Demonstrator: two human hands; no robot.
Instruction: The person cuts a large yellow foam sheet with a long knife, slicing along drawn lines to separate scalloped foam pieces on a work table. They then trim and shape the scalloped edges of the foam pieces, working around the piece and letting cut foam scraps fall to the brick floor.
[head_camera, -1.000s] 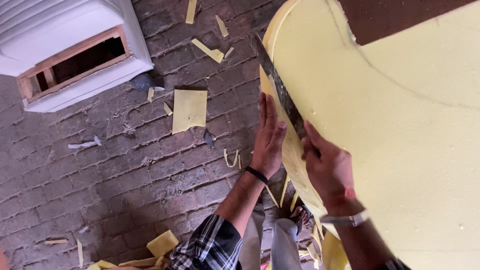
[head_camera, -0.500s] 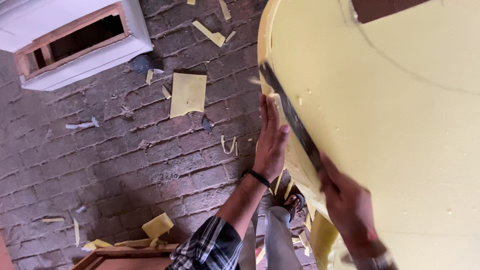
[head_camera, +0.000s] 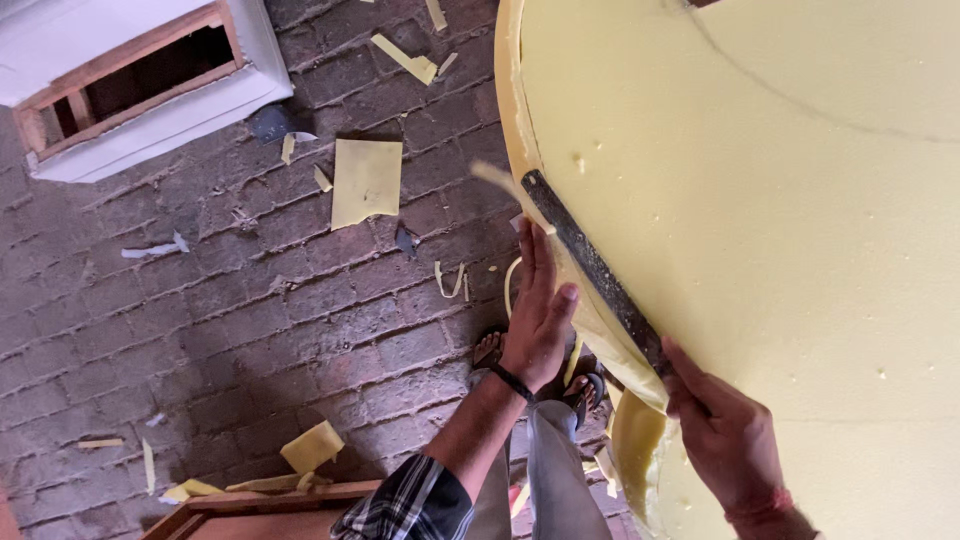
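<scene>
- We see a large pale-yellow foam slab (head_camera: 780, 280) filling the right half of the frame; its curved left edge runs from the top centre down to the lower centre.
- We note a dark curved line drawn on the slab's face at the upper right. We judge that the edge above the blade is already trimmed to a curve, while the ragged stretch at the lower centre is left to cut.
- We see a brick floor (head_camera: 200, 330) across the left of the frame, littered with yellow offcuts (head_camera: 366, 182), which points to much trimming done.
- We see a white upholstered frame (head_camera: 140, 90) at the upper left.
- Our left hand (head_camera: 540, 320), fingers flat and together, presses against the foam edge at centre frame.
- Our right hand (head_camera: 725, 435), lower right, is clamped around the handle of a long dark blade (head_camera: 590, 265).
- The blade lies along the slab edge, its tip toward the upper centre.
</scene>
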